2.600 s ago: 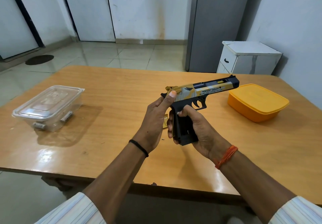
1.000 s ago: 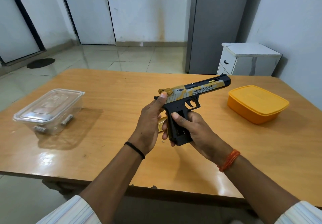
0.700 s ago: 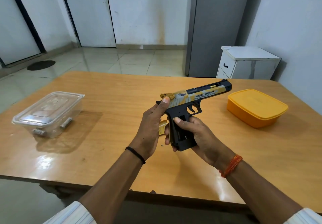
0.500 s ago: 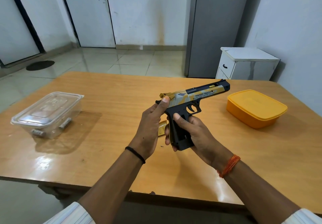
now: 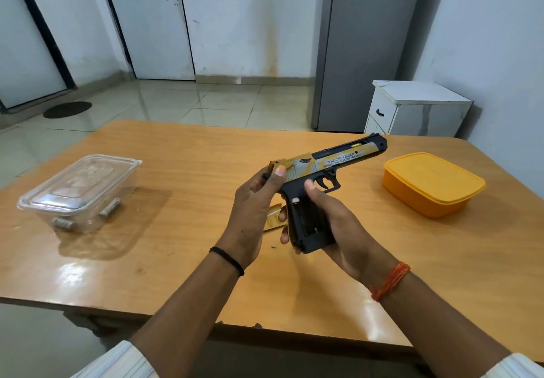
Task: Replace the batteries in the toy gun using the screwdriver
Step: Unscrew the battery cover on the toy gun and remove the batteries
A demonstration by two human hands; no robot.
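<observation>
From my head camera I look down at the toy gun (image 5: 323, 168), which I hold above the middle of the wooden table (image 5: 182, 201), barrel pointing away to the right and slightly up. My right hand (image 5: 338, 224) wraps the black grip from below, thumb lying up the side toward the trigger guard, fingers curled round the far side. The side of the grip facing me is open, showing a dark hollow. My left hand (image 5: 253, 210) closes on the rear of the gun, thumb pressed on the gold back end of the slide, the other fingers tucked behind it. Just below and between my hands a small gold cover piece (image 5: 272, 218) shows; I cannot tell whether it lies on the table or sits in my fingers. A tiny dark speck, perhaps a screw (image 5: 273, 247), rests on the table under the grip. To the left stands a clear lidded container (image 5: 79, 189) with batteries (image 5: 109, 207) inside; to the right, a closed yellow box (image 5: 432, 183)
</observation>
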